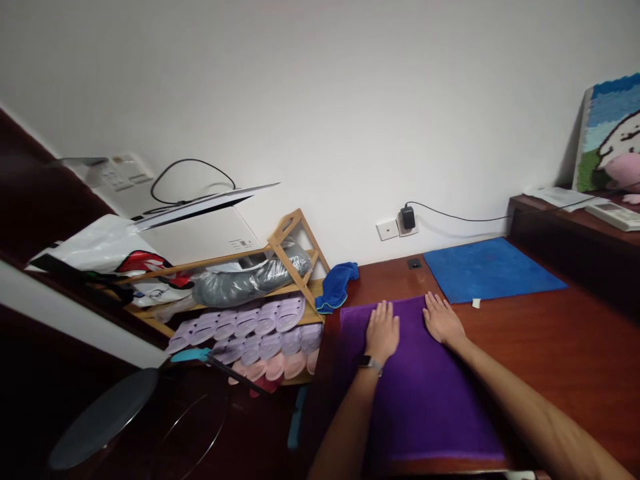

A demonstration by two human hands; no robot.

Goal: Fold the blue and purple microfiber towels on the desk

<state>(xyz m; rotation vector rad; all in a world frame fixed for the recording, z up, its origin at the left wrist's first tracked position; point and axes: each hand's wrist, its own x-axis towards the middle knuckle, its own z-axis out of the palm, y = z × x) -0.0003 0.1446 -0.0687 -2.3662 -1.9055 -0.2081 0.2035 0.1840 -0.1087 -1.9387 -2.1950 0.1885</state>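
while a round grey seat (105, 420) is low down at the far left, a white box (200, 233) sits up on a wooden rack (289, 266), with rows of light purple slippers (247, 322) and pink slippers (295, 365) under it. next comes a small blue cloth (337, 285), all bunched up at the back corner of the brown table (575, 340). then there is the purple cloth (425, 407), spread out on the left part of the table, with its near edge close to the front. the left hand (383, 333) is on it near the far edge, palm down and spread flat, with a watch (370, 363) on the wrist. it is not pinching or holding anything. the purple cloth looks thin, soft and light, so it would bend very easily and should not break. it might slide or wrinkle if it gets pushed. the best spots to take it are the corners, with a finger and thumb, or two places along one edge so it does not sag. the right hand (443, 320) is flat too, by the far right corner of the cloth, fingers close together, with nothing in its grip. past it, a flat blue mat (490, 267) lies on the table by the wall, with a white tag (476, 303) on its near edge.
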